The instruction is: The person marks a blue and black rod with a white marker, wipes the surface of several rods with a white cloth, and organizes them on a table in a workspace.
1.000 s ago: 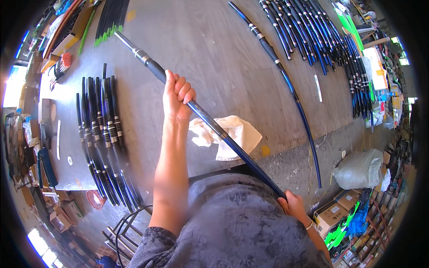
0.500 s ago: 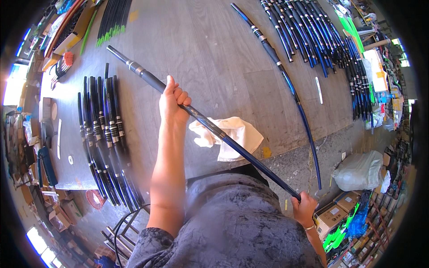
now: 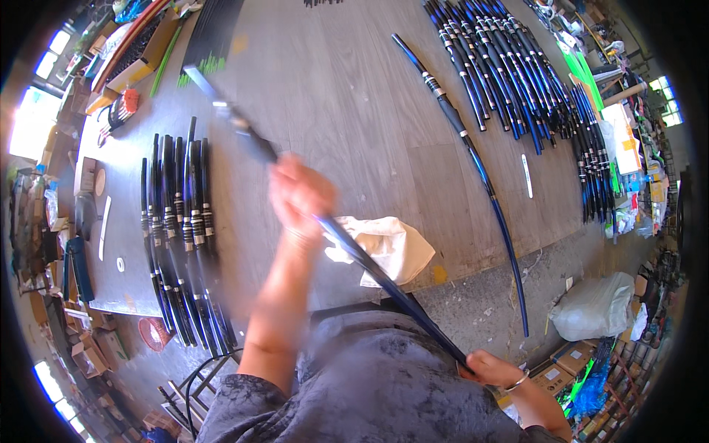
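Note:
A dark blue and black telescopic fishing rod (image 3: 384,280) slants across in front of my body, its silvery reel-seat end far left and its other end near right. My left hand (image 3: 301,193), blurred by motion, is closed round the rod just below the black grip. Around the near end my right hand (image 3: 493,368) is closed, with a bracelet at the wrist. Beneath the rod a white cloth (image 3: 395,251) lies crumpled near the table's front edge. To the right a second fishing rod (image 3: 484,173) lies alone, its lower end jutting past the edge.
Several rods lie in a bunch (image 3: 177,221) on the table's left and in a larger pile (image 3: 502,74) at the far right. A white strip (image 3: 526,176) lies by that pile. Right of me are a wrapped white bundle (image 3: 594,295) and cardboard boxes (image 3: 572,358).
The view has shifted slightly. My right hand has come left and closer to my body with the rod's near end. My left hand has moved nearer, still closed round the rod.

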Available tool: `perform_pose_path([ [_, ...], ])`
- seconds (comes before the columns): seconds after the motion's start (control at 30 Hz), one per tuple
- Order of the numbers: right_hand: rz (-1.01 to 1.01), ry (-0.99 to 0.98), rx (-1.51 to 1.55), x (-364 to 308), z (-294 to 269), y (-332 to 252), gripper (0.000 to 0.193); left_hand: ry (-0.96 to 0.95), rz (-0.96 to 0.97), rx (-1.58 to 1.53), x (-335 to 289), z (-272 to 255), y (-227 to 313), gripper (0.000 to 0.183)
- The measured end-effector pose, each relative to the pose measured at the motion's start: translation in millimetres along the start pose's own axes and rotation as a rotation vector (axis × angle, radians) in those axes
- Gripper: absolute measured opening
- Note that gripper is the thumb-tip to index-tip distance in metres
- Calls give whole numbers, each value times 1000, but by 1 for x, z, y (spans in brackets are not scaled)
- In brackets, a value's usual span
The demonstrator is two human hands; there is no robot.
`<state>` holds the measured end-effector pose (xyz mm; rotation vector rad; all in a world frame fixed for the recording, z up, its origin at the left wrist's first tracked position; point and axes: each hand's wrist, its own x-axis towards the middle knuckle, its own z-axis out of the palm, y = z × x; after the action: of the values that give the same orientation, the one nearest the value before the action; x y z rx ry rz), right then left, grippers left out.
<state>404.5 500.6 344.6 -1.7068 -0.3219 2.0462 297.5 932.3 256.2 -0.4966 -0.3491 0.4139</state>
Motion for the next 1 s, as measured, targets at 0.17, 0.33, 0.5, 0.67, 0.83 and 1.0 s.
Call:
perform_pose_path([
  [0.17,-418,254,63,42,4,-66,45,5,-266,733,-10,-38,-92,34],
  [0.33,-692,898,-643,54,-15,-106,37,92,-429,1337,-16,-46,-109,60],
  [0.5,-754,1172,-1110,12,-49,-94,38,495,413,1243,-15,19,0,76],
  [0.67,-763,1194,-1389,-39,-79,-109,48,621,130,1978,-37,73,54,42],
  [0.83,-825,1593,-1978,-125,-80,-183,44,601,-233,1992,-84,33,46,38],
  [1.0,-1736,1737,-568,-73,-34,-227,44,399,-91,1368,-88,-7,-30,44],
])
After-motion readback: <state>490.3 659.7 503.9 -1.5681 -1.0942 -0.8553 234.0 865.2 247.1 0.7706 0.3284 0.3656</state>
